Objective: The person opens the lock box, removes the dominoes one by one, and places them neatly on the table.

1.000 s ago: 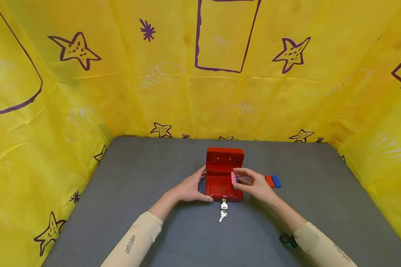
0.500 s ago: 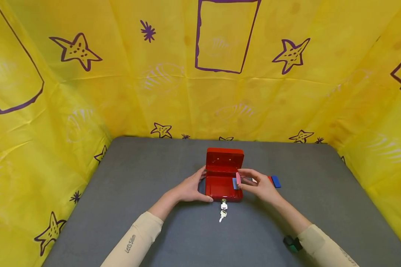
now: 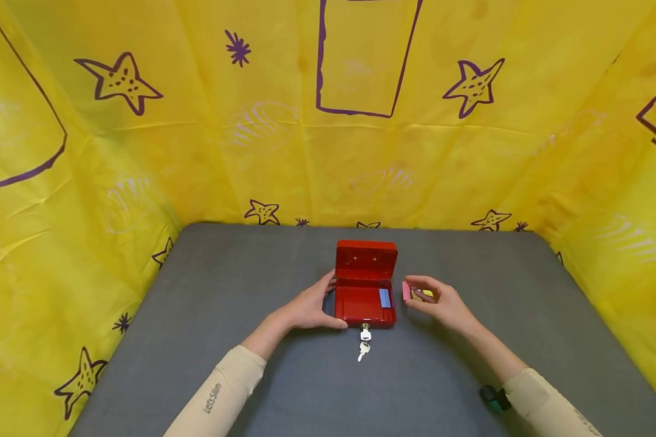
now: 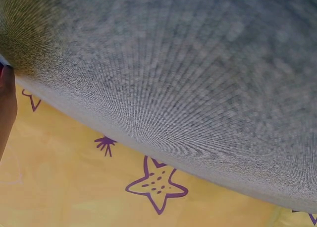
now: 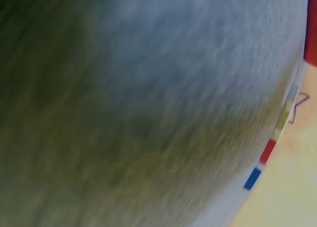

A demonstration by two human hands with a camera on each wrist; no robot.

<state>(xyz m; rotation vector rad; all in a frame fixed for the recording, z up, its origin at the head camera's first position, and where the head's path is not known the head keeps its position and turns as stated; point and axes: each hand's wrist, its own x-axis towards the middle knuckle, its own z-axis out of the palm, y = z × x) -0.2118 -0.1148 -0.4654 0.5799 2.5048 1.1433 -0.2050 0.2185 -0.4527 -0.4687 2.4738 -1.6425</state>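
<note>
A red cash box [image 3: 352, 312] stands on the table with its lid [image 3: 366, 260] raised. A light blue block [image 3: 385, 298] lies inside at the right side. My left hand [image 3: 308, 309] holds the box's left side, thumb at the front corner and fingers at the back. To the right of the box, my right hand [image 3: 441, 304] pinches a pink block [image 3: 406, 291] between thumb and fingertips. A yellow block [image 3: 427, 293] shows partly behind its fingers. Two keys [image 3: 364, 346] hang at the box's front lock.
In the right wrist view, a red block [image 5: 268, 151] and a dark blue block [image 5: 252, 179] lie in a row beside the yellow one. The grey table [image 3: 240, 267] is enclosed by yellow cloth [image 3: 208, 158] with purple drawings.
My right hand has moved right with the pink block, from over the box to beside it. The light blue block inside has come into full view. My left hand stays at the box.
</note>
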